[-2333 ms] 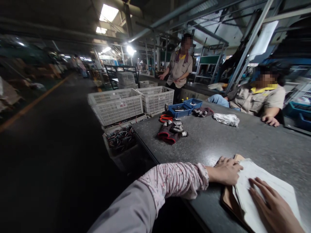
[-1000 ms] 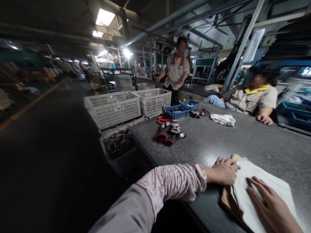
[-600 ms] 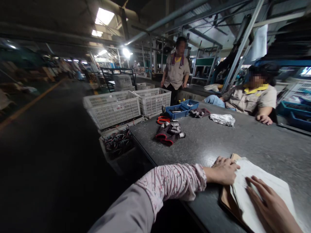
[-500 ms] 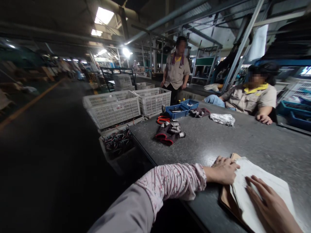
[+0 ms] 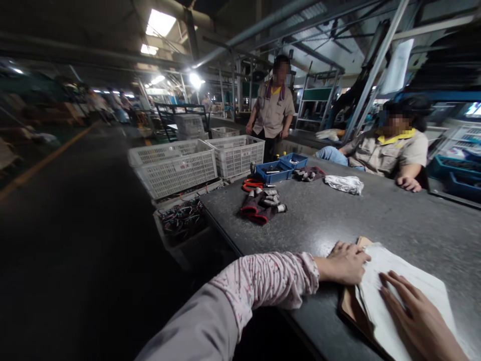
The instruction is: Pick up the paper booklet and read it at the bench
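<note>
An open notebook [image 5: 409,271] with white pages and a brown cover lies tilted at the near edge of the dark table. My left hand [image 5: 347,263] rests at its upper left edge, fingers bent and closed against the page edges; the thumb is mostly hidden. On the page lies my right hand [image 5: 421,311], fingers stretched out and nothing in them. Farther up the table are dark work gloves [image 5: 261,205] with red cuffs and grey fingertips. Just behind them sit orange-handled scissors [image 5: 251,186].
Blue bins [image 5: 274,172], a second glove pair [image 5: 308,173] and a white cloth [image 5: 343,184] stand along the table's [image 5: 300,215] far side. White crates [image 5: 176,165] are stacked left. One person [image 5: 274,108] stands beyond; another [image 5: 394,150] sits at right, a hand on the table.
The standing person's head and arm have shifted slightly. My hands and the notebook stay where they were.
</note>
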The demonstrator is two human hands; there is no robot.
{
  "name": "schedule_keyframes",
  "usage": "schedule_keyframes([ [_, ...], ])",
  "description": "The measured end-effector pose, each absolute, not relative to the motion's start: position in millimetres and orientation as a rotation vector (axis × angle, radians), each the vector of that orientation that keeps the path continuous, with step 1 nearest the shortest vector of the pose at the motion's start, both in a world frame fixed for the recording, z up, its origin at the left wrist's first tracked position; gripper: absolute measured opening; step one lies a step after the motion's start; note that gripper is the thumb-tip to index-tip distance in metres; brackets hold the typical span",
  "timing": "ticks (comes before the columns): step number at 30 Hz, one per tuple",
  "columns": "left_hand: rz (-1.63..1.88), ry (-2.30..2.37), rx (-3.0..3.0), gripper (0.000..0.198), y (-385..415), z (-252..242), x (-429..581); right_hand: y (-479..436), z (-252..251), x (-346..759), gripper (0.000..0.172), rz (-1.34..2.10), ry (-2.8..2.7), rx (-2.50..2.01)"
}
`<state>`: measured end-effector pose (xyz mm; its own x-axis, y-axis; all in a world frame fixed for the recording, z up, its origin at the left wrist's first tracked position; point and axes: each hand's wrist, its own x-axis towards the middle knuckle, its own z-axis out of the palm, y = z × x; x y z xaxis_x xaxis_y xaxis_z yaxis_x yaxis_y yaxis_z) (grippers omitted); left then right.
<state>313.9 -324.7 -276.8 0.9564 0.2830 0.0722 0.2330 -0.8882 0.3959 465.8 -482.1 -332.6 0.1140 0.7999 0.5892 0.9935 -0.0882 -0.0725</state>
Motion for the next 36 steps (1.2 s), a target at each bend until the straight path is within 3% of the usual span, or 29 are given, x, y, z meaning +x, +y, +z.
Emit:
schedule_keyframes([
  [14,0.229,0.406,2.759,0.043,-324.0,-284.4,317.6,-480.1,-335.9,467.2,0.058,-0.64,-1.772,-1.897],
  [36,0.205,0.334,2.666,0.048,-321.5,-284.2,316.4,-481.3,-332.6,464.1,0.063,-0.504,-1.683,-1.955],
])
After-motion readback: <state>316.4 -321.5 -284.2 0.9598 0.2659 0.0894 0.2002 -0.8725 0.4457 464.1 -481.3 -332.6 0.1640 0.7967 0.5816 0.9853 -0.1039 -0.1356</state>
